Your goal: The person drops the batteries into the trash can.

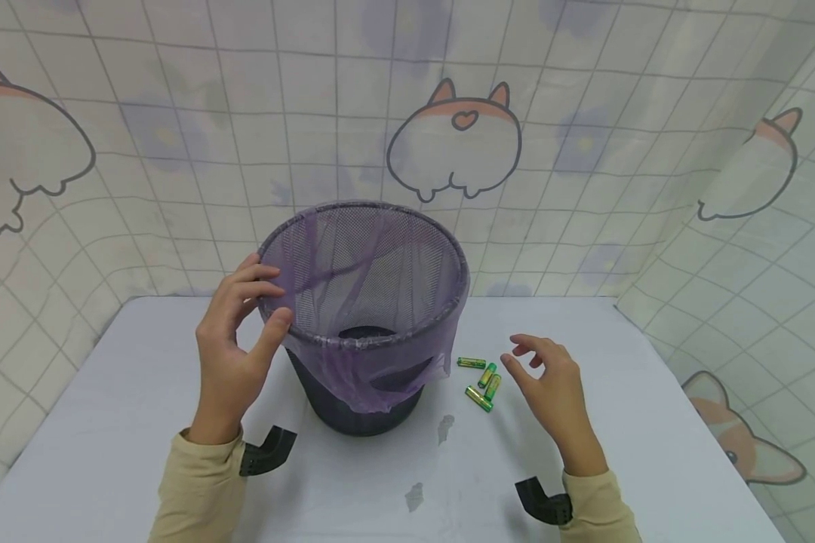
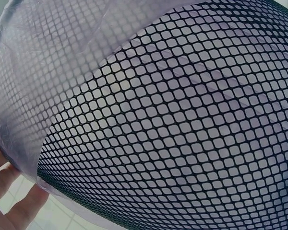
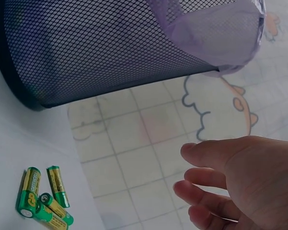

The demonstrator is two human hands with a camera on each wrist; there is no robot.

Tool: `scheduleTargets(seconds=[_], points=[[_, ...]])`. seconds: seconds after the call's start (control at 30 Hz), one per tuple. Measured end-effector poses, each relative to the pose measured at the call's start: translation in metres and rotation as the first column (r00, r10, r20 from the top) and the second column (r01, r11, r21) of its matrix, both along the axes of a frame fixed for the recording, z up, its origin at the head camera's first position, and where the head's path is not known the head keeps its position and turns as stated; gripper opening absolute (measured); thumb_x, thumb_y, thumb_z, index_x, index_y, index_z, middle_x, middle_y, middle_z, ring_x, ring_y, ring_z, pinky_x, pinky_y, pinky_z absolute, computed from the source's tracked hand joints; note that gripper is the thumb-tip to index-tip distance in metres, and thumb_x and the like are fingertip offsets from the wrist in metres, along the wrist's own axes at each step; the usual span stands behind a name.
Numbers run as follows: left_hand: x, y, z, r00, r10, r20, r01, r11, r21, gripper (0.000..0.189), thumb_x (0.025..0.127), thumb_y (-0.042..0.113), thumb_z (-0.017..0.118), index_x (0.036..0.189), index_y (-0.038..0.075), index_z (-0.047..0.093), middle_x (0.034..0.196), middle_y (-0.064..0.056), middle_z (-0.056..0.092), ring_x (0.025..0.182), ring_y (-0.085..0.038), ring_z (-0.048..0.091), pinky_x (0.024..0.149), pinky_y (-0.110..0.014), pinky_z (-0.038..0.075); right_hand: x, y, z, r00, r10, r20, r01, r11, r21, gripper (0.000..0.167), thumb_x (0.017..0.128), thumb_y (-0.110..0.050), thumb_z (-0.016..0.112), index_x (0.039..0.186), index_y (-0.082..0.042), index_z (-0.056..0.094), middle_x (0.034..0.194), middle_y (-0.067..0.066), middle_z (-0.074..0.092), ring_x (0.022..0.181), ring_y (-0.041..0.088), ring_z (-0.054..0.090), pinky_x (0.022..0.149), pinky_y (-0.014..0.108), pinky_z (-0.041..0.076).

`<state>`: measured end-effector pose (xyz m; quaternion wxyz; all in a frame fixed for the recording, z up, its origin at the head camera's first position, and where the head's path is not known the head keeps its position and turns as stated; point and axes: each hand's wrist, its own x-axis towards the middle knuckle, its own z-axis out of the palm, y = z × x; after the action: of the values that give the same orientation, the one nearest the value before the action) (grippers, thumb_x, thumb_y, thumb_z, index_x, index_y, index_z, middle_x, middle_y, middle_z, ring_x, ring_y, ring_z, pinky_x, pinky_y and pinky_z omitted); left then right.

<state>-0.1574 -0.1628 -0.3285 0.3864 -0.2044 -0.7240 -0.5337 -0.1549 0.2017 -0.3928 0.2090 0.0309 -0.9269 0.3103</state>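
A black mesh wastebasket (image 1: 358,411), lined with a thin purple plastic bag (image 1: 373,377) folded over its rim, stands on the white table. My left hand (image 1: 234,354) holds the left side of the rim, fingertips reaching over the edge and thumb at the near side. In the left wrist view its fingers (image 2: 26,203) show at the bag-covered edge. Several green and gold batteries (image 1: 478,398) lie to the right of the basket. Just right of them, my right hand (image 1: 550,385) hovers with loosely bent fingers and nothing in them.
The white table (image 1: 136,407) carries two small grey patches (image 1: 414,497) near its front. Behind and beside it hangs a grid-patterned sheet (image 1: 299,136) with cartoon animals. A black strap piece (image 1: 268,451) sticks out at each wrist.
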Motion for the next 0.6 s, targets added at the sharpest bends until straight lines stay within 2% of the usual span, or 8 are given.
scheduleTargets(seconds=[0.3, 0.6], points=[[0.000, -0.001, -0.001, 1.000, 0.008, -0.004, -0.008, 1.000, -0.018, 0.021, 0.082, 0.003, 0.066, 0.101, -0.004, 0.064, 0.123, -0.014, 0.062, 0.138, -0.027, 0.044, 0.104, -0.020, 0.044, -0.004, 0.003, -0.008, 0.994, -0.002, 0.113, -0.001, 1.000, 0.028, 0.038, 0.088, -0.023, 0.070, 0.123, -0.008, 0.063, 0.104, 0.011, 0.068, 0.091, 0.025, 0.055, 0.072, 0.033, 0.043], [0.001, -0.001, 0.000, 1.000, 0.008, -0.007, -0.008, 1.000, -0.020, 0.020, 0.083, 0.005, 0.065, 0.101, -0.004, 0.064, 0.123, -0.014, 0.062, 0.138, -0.027, 0.044, 0.104, -0.021, 0.044, -0.008, 0.006, -0.016, 0.987, 0.009, 0.161, -0.016, 0.999, 0.041, 0.043, 0.087, -0.023, 0.071, 0.126, -0.007, 0.060, 0.108, 0.013, 0.067, 0.093, 0.026, 0.056, 0.074, 0.034, 0.046]])
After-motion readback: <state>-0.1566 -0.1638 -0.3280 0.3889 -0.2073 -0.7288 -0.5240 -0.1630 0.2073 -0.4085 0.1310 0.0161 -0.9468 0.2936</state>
